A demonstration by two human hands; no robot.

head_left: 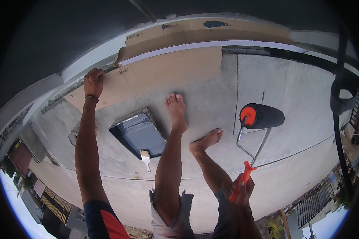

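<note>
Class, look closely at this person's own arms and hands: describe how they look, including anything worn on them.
The left hand is ungloved, with a thin dark band around its wrist. Higher up that arm is a short, dark navy sleeve with a bright red panel. The right hand is ungloved too; no sleeve shows on that side.

Single fisheye view from head height, down over hands (93,83) and floor (203,163), edges too dark for certainty.
</note>
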